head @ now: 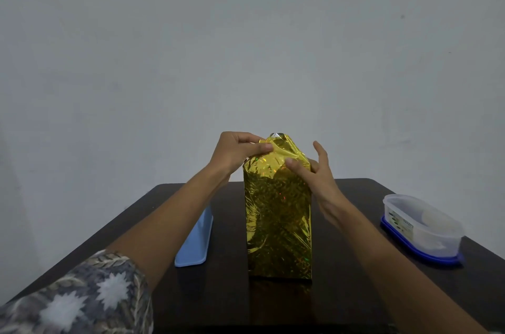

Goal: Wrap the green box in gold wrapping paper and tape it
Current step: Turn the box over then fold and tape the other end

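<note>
A tall box stands upright in the middle of the dark table, covered all over in shiny gold wrapping paper [278,213]; none of the green box shows. At its top the loose paper is folded in toward a peak. My left hand [240,150] pinches the paper's upper left flap between thumb and fingers. My right hand [314,172] rests against the upper right edge, thumb pressing the paper on the front face, fingers spread. No tape is visible.
A light blue tray [195,240] lies left of the box. A clear plastic container with a blue lid under it [420,227] sits near the right edge of the dark table [355,292]. A plain wall is behind.
</note>
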Motion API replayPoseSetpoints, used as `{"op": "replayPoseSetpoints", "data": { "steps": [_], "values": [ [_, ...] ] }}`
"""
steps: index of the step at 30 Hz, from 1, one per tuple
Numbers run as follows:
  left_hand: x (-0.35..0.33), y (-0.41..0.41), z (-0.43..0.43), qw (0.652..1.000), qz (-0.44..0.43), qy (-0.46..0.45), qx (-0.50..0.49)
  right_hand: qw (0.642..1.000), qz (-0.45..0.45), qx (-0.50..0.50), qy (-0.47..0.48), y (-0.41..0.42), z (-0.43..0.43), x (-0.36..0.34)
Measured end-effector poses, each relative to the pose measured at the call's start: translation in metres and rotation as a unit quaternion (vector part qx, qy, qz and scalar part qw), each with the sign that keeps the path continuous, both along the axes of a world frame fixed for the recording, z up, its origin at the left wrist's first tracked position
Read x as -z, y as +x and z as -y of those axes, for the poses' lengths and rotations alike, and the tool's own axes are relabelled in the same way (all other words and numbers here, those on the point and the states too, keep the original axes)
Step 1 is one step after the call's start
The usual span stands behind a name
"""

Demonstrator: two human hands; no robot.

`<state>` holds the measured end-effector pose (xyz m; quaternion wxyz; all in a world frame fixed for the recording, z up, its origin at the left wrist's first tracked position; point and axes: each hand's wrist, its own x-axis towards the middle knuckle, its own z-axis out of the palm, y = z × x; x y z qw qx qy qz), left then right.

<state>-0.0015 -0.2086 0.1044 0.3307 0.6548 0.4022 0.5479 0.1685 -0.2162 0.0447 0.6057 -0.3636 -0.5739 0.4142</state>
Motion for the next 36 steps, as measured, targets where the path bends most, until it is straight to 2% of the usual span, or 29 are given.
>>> {"op": "replayPoseSetpoints", "data": {
  "steps": [10,14,16,20,22,25,29,36],
  "values": [
    [0.011,0.008,-0.003,0.994,-0.047,0.026,-0.099,1.0,-0.011,0.008,0.007,0.0,0.0,0.001],
    [0.015,0.009,-0.003,0.995,-0.051,0.017,-0.089,1.0,-0.012,0.008,0.004,0.001,0.001,0.001],
    [0.014,0.009,-0.004,0.993,-0.06,-0.015,-0.099,1.0,-0.01,0.011,-0.003,0.001,0.003,0.001],
    [0.006,0.01,0.001,0.976,-0.002,-0.207,-0.064,0.998,0.006,-0.02,-0.051,0.008,0.003,-0.01],
    [0.002,0.01,0.001,0.965,0.012,-0.256,-0.055,0.994,0.014,-0.031,-0.1,0.013,0.0,-0.022],
    [0.0,0.011,-0.001,0.964,0.005,-0.261,-0.058,0.985,0.058,-0.009,-0.161,0.011,-0.008,-0.039],
    [-0.004,0.013,0.002,0.963,-0.01,-0.263,-0.05,0.978,0.056,0.04,-0.196,0.007,-0.021,-0.045],
    [-0.007,0.01,0.003,0.954,-0.029,-0.294,-0.046,0.969,0.114,0.018,-0.217,0.009,-0.024,-0.05]
  ]
}}
